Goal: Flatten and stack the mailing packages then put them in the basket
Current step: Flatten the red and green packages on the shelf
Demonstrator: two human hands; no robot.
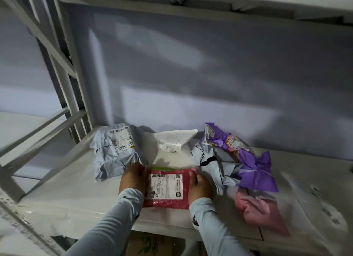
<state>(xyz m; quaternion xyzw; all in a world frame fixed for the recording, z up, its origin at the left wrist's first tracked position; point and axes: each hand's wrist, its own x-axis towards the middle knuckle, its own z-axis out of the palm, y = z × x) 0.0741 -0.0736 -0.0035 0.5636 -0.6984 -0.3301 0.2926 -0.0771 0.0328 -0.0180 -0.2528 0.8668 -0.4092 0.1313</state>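
Early going, by the look of it — one flat red plastic mailer with a white label [166,187] lies at the white shelf's [76,194] front edge, the left hand [132,179] and right hand [200,185] gripping its sides. The crumpled pale-blue mailer [112,152], white mailer [175,143], purple-and-grey heap [238,164] and pink mailer [256,211] wait unflattened — no basket in sight.

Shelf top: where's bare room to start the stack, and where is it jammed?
Bare shelf left of the left hand, in front of the crumpled grey mailer. A smaller gap lies between the red mailer and white mailer. Right side is crowded: purple mailer, pink mailer.
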